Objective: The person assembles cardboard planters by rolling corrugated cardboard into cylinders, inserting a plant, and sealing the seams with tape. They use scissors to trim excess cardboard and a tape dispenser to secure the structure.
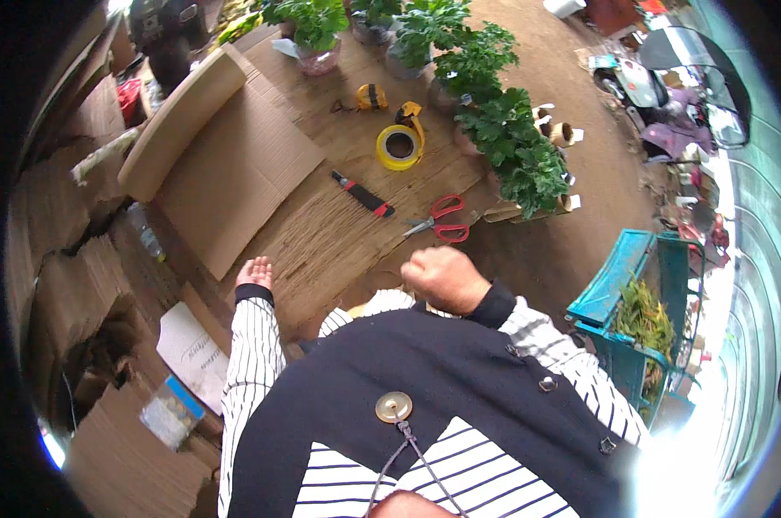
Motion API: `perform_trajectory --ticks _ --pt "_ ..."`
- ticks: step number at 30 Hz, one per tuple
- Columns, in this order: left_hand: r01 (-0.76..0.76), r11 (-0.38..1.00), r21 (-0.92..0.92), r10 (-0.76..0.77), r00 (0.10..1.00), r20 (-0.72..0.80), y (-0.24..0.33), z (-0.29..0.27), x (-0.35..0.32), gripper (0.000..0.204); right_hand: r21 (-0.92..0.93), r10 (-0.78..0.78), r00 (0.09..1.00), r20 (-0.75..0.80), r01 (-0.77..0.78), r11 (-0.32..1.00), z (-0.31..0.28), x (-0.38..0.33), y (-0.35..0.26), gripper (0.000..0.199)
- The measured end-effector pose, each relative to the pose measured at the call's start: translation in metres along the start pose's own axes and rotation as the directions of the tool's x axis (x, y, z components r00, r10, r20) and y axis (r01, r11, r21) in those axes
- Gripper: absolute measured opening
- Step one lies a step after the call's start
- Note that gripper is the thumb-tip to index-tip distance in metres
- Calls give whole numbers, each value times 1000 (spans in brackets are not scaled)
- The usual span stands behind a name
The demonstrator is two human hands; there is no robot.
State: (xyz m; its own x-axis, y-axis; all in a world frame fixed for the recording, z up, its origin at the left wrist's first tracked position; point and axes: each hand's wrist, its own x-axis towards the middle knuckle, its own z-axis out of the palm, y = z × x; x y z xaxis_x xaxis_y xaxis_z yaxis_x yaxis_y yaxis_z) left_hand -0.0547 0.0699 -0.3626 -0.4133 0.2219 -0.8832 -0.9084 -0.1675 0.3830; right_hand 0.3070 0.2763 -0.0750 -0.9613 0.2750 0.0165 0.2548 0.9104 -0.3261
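Both forearms come in from below at the worktop's (321, 216) near side. The left hand (255, 273) is held palm up, fingers loosely extended, nothing visible in it; it is just beside the near corner of one cardboard sheet (244, 164), which lies along the worktop's left edge, its left side curving upward. The right hand (447, 278) is back up, fingers curled into a loose fist; whether anything is inside I cannot tell. Just beyond it, toward the near right corner, lies one pair of red-handled scissors (442, 220), blades pointing left. Mid-worktop are one red-and-black cutter (362, 193) and one yellow tape roll (399, 148). At least five leafy plants (529, 177) line the far and right edges; overlapping leaves prevent an exact count.
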Motion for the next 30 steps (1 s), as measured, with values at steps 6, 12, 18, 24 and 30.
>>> perform_trajectory --ticks 6,12,18,24,30 --pt "80 925 -371 -100 994 -34 21 9 89 44 146 260 832 490 -372 917 78 -27 -39 14" --pt "-116 850 -513 3 976 -216 12 53 76 31 68 455 773 442 -534 843 117 19 0 19" --pt "-175 963 -206 120 959 -255 56 58 67 42 2 640 725 256 -662 749 170 123 80 46" --pt "-239 954 -183 188 948 -257 70 21 50 34 -136 674 582 454 -702 699 187 171 109 55" --pt "-202 941 -272 103 936 -337 23 -21 9 41 -24 654 642 400 -706 707 214 165 111 43"
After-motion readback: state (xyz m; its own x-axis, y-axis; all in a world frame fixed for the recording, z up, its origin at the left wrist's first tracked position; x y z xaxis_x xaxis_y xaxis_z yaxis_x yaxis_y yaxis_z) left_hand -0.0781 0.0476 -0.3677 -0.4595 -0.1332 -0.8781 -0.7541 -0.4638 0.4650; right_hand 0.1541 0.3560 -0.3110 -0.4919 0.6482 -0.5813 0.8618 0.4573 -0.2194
